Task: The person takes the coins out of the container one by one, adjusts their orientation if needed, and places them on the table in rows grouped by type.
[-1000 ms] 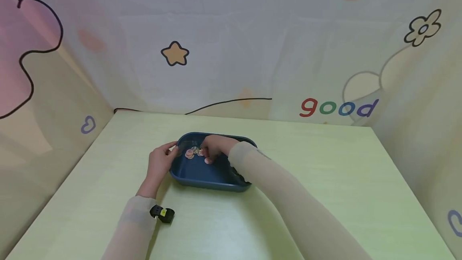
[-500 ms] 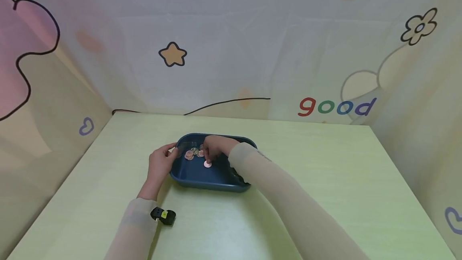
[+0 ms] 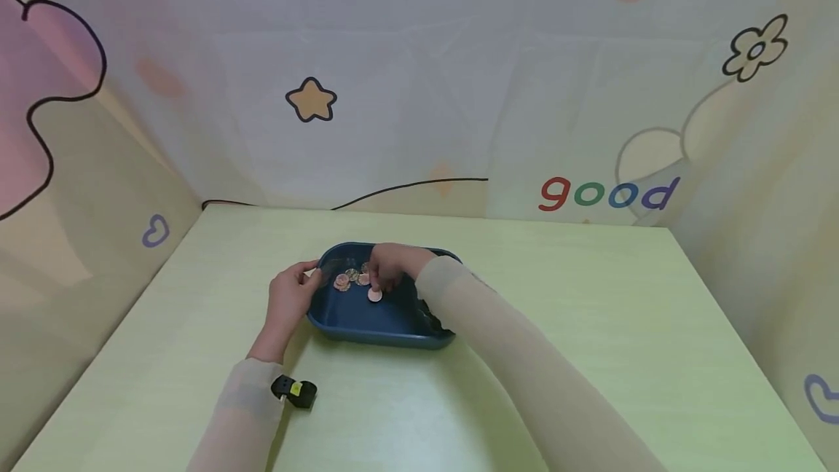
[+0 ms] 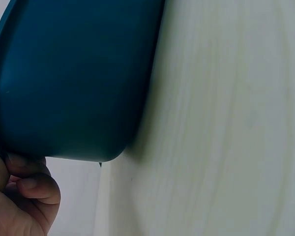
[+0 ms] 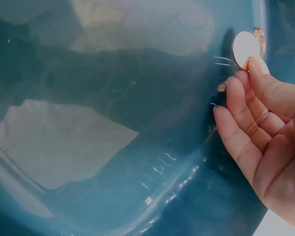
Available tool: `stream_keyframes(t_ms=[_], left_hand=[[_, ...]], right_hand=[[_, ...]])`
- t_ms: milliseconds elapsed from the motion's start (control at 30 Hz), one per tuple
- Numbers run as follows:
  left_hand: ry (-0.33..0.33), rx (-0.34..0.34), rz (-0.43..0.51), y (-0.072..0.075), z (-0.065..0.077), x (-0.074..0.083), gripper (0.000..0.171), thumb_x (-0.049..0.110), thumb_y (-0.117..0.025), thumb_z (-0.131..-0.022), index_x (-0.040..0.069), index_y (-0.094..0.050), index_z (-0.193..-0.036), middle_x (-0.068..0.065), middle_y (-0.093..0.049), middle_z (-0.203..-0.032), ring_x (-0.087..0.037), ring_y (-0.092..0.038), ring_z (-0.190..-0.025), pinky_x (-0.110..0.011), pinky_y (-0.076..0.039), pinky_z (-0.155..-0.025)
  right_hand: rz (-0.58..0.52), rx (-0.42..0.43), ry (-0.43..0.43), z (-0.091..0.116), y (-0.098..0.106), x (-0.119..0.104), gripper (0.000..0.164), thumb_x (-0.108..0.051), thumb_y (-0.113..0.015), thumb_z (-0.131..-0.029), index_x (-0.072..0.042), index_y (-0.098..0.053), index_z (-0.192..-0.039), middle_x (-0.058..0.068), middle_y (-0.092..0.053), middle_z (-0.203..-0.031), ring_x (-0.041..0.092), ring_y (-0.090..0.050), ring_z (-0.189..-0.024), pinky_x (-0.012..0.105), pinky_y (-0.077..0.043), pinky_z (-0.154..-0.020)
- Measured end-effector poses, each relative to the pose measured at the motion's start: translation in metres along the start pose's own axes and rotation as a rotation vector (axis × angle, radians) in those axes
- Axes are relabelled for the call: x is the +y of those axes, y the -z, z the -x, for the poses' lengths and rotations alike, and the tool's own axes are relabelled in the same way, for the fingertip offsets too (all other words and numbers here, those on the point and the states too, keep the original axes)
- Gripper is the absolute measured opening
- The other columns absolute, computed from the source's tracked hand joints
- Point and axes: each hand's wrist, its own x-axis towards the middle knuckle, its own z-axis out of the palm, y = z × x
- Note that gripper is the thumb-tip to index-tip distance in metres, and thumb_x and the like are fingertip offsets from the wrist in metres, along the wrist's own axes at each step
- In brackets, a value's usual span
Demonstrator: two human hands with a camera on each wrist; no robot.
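A dark blue tray [image 3: 367, 336] rests on the table, and my left hand [image 3: 289, 296] holds its left rim between thumb and fingers. In the left wrist view the fingers [image 4: 39, 189] of that hand curl at the tray's corner. Inside the tray, my right hand [image 3: 387, 266] pinches a round, shiny coin [image 5: 246, 50] between thumb and fingertips. The same coin [image 3: 374, 296] faces the head camera below the fingertips. Several other coins [image 3: 342, 282] lie to its left in the tray, some overlapping. The right forearm hides the tray's right part.
The pale green table [image 3: 590, 341] stretches around the tray. A patterned cloth [image 3: 406, 115] hangs behind and at both sides. A black wrist device [image 3: 296, 390] sits on the left sleeve. Something dark and glossy [image 3: 429, 320] shows at the tray's right end, partly hidden.
The coin in my right hand, mostly covered by the fingers one second ago, now shows its face below the fingertips. My left hand keeps its hold on the tray rim.
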Motion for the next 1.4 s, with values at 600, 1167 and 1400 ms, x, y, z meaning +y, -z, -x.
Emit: stream_keyframes(t_ms=[600,1167,1400], left_hand=[[0.009,-0.007,-0.015,0.002,-0.002,-0.007,0.037,0.016,-0.057,-0.100,-0.004,-0.066,-0.131,-0.003,-0.056,-0.070,-0.012,-0.045,-0.060,-0.025,-0.037,-0.054],[0.007,-0.017,-0.014,0.000,-0.003,-0.004,0.038,0.016,-0.057,-0.100,-0.005,-0.065,-0.131,-0.002,-0.055,-0.068,-0.012,-0.044,-0.059,-0.024,-0.036,-0.054],[0.014,-0.014,-0.019,0.001,-0.003,-0.001,0.039,0.016,-0.057,-0.100,-0.004,-0.065,-0.132,-0.002,-0.054,-0.068,-0.012,-0.044,-0.059,-0.025,-0.036,-0.054]], right_hand=[[-0.149,0.198,0.116,0.041,0.035,-0.006,0.017,-0.012,-0.060,-0.102,-0.002,-0.074,-0.099,0.008,-0.071,-0.096,0.012,-0.066,-0.077,0.028,-0.058,-0.083],[-0.429,0.393,0.088,0.107,0.032,0.021,0.022,-0.012,-0.062,-0.101,0.004,-0.074,-0.111,0.019,-0.075,-0.112,0.029,-0.072,-0.097,0.039,-0.060,-0.092],[-0.519,0.459,0.048,0.126,0.021,0.039,0.023,-0.013,-0.064,-0.100,0.005,-0.072,-0.111,0.020,-0.074,-0.107,0.035,-0.073,-0.099,0.045,-0.059,-0.096]])
